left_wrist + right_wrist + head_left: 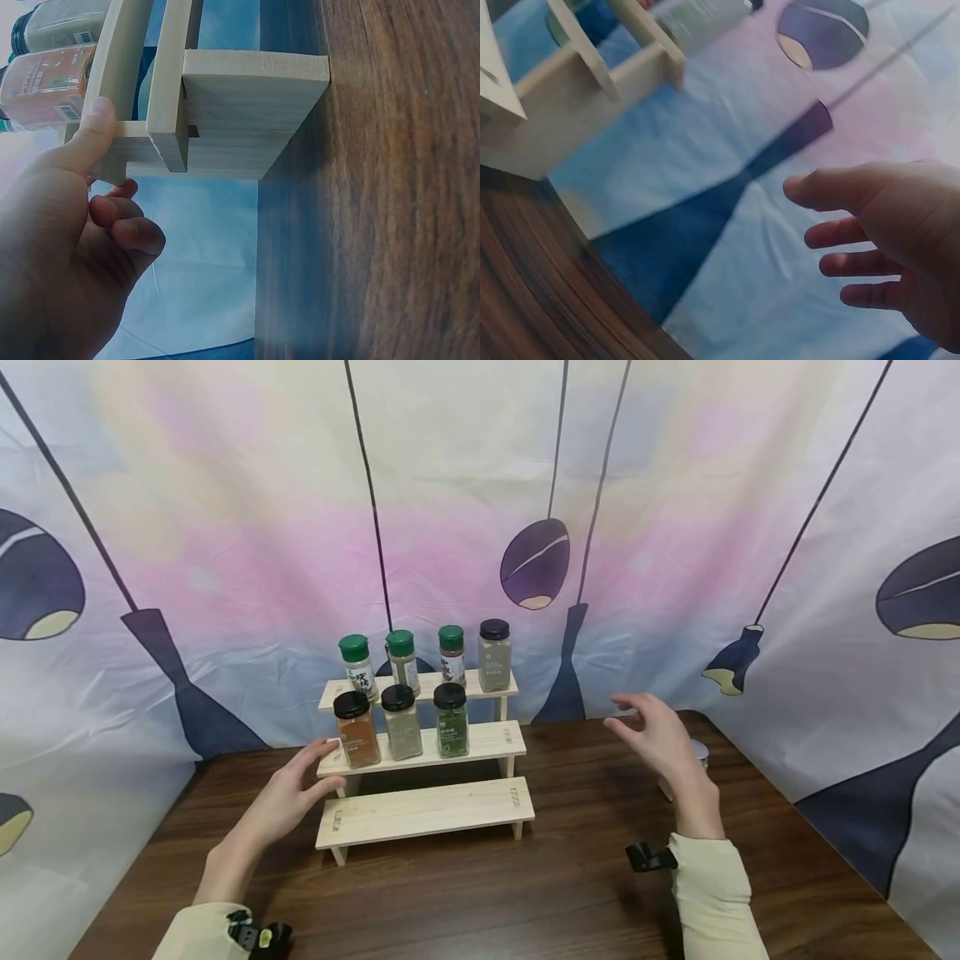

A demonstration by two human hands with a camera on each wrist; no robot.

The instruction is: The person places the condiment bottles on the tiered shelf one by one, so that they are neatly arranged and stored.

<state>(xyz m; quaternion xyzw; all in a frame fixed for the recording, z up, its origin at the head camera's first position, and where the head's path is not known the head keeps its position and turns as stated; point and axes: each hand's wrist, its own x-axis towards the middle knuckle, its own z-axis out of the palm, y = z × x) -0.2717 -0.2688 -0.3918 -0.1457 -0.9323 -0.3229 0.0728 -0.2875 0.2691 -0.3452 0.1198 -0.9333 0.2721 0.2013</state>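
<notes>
My left hand (288, 789) is at the left end of a pale wooden three-tier rack (427, 814), beside a black-lidded jar of orange-red spice (358, 739). In the left wrist view its thumb (96, 127) overlaps the edge of the middle tier, and the other fingers are loosely bent; contact cannot be told. On that tier also stand a jar of pale powder (403, 731) and a jar of green herbs (452, 731). My right hand (658, 739) hovers right of the rack, fingers relaxed, holding nothing.
The top tier carries three green-lidded shakers (402, 662) and a black-lidded grey jar (495, 656). A light-lidded jar (700, 752) stands partly hidden behind my right wrist. Brown wooden table (465, 902) lies below; a patterned cloth (465, 485) hangs behind and at both sides.
</notes>
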